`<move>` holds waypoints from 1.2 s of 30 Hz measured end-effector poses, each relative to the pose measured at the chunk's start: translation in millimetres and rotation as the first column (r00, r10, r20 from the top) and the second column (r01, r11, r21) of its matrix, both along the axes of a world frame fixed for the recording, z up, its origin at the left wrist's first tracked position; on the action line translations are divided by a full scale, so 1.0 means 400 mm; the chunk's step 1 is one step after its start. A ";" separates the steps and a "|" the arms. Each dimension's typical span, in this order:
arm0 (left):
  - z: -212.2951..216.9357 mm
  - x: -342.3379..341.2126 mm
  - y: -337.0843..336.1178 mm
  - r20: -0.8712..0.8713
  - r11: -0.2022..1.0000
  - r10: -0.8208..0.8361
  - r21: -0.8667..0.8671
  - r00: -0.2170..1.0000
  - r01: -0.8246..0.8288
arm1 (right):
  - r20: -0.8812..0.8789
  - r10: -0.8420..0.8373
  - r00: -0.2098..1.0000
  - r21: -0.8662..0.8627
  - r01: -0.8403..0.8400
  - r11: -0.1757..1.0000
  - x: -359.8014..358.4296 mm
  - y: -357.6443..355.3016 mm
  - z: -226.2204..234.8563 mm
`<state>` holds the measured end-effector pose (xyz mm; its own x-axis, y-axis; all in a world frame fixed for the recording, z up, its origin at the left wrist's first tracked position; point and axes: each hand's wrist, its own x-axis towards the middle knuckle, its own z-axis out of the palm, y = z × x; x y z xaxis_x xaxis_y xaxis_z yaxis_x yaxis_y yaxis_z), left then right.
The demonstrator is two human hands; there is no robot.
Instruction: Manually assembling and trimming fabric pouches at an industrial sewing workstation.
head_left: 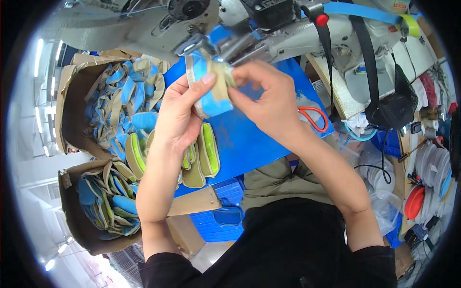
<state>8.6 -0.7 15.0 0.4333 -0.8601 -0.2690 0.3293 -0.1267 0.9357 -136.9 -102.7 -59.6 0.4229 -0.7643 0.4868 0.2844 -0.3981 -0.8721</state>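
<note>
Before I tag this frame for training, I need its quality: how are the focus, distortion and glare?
Head view: strong fisheye bending with a black rim; the hands, left hand and right hand, and the blue fabric piece they hold look slightly soft; ceiling lights flare white along the left edge; the sewing machine overhead is evenly lit.

Light: bright, even, from ceiling strip lamps (39,57) glowing along the left rim.
Glare: lamps blown out white.
Shadows: soft, faint.
Edges: fisheye bend, black vignette corners.
Focus: centre sharp, rim smeared.
</note>
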 end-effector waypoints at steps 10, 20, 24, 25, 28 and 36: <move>-0.028 0.009 0.005 -0.124 1.000 -0.017 -0.027 0.992 0.014 | 0.024 -0.017 1.000 -0.065 0.019 0.998 0.011 0.014 -0.058; -0.032 0.022 -0.018 -0.126 0.999 -0.029 -0.026 0.992 0.026 | -0.021 -0.010 1.000 0.040 0.011 0.999 0.014 0.025 -0.042; -0.021 0.015 -0.030 -0.094 1.000 0.004 -0.019 0.996 -0.005 | 0.050 0.044 0.998 0.212 -0.054 0.976 0.017 0.025 -0.034; -0.018 0.011 -0.028 -0.072 0.999 0.021 -0.030 0.997 -0.023 | 0.070 0.052 0.996 0.246 -0.068 0.967 0.017 0.025 -0.030; -0.025 0.000 -0.010 0.057 1.000 -0.002 -0.014 0.998 0.003 | 0.046 0.043 0.998 0.211 -0.052 0.976 0.010 0.018 -0.024; -0.034 0.001 0.000 -0.050 0.999 -0.017 -0.028 0.999 0.016 | 0.065 0.046 0.997 0.157 -0.055 0.986 0.017 0.020 -0.043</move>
<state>8.8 -0.6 1.5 0.4055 -0.8744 -0.2664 0.3745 -0.1070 0.9211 -130.0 -94.6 -76.9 0.4362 -0.8124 0.3869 0.3549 -0.2397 -0.9036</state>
